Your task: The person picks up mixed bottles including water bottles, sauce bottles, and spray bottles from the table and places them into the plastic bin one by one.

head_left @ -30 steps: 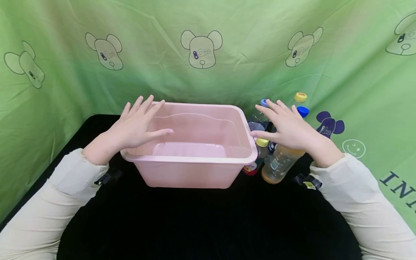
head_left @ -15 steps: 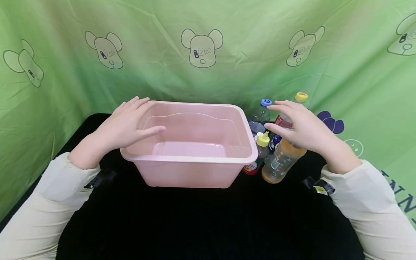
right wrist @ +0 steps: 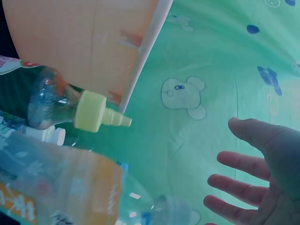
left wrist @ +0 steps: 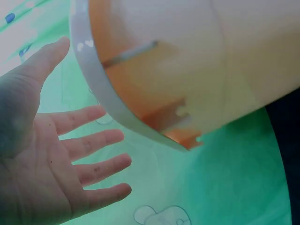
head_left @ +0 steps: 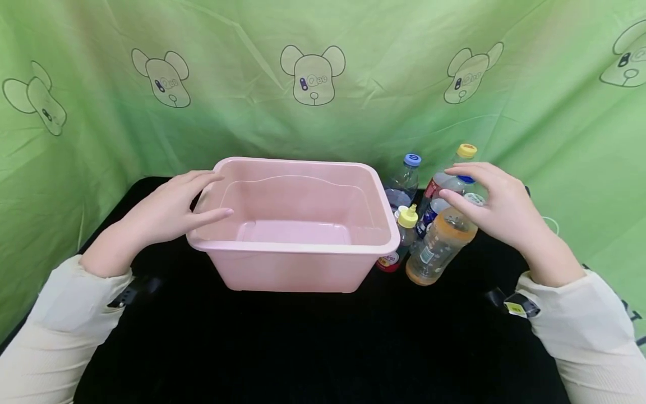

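A pink plastic tub (head_left: 292, 270) stands on the black cloth. My left hand (head_left: 166, 212) hovers over its left end, fingers extended and thumb apart. In the left wrist view, the spread fingers of this hand (left wrist: 61, 154) appear beside the tub's rim (left wrist: 105, 93). On the other side, my right hand (head_left: 507, 210) is held above a group of bottles, holding nothing. Nearest to it is a clear bottle with orange bands (head_left: 436, 252). A squeeze bottle with a yellow nozzle cap (head_left: 407, 217) stands against the tub's right side.
Behind these are a blue-capped bottle (head_left: 404, 178) and a yellow-capped bottle (head_left: 465, 151), partly hidden by the right hand. A green printed curtain (head_left: 313, 132) hangs behind the tub and along both sides. Black cloth (head_left: 323, 342) covers the table.
Both hands have drawn apart and back toward the body, the left moving left and the right moving right. More of the bottles shows. The tub and bottles have stayed put.
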`<state>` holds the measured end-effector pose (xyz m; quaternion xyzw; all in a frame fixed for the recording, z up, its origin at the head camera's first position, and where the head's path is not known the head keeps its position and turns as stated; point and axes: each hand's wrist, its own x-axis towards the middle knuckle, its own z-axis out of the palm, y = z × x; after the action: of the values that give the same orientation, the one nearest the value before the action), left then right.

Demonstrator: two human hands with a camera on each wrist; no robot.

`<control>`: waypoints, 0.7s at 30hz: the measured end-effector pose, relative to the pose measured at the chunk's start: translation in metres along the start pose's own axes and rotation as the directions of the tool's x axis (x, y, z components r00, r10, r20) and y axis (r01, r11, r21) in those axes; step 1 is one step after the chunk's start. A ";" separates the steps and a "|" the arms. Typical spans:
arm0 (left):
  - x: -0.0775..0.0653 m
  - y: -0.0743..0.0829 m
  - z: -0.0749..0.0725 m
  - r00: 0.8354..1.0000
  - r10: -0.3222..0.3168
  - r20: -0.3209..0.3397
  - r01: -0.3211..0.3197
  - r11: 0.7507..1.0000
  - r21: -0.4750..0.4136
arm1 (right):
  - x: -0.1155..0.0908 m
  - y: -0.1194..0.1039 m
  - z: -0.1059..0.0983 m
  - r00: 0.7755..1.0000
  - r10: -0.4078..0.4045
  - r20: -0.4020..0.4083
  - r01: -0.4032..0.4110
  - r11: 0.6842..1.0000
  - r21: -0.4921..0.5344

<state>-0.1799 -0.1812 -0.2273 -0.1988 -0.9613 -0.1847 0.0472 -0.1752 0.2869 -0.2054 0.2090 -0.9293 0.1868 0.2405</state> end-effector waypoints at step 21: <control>-0.017 -0.031 0.007 0.999 0.043 -0.014 -0.044 0.998 -0.042 | -0.031 0.039 0.005 0.981 0.193 -0.013 -0.191 0.978 0.079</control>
<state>-0.1764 -0.2108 -0.2471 -0.2195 -0.9523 -0.2053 0.0531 -0.1709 0.3267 -0.2354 0.1256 -0.9346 0.2472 0.2228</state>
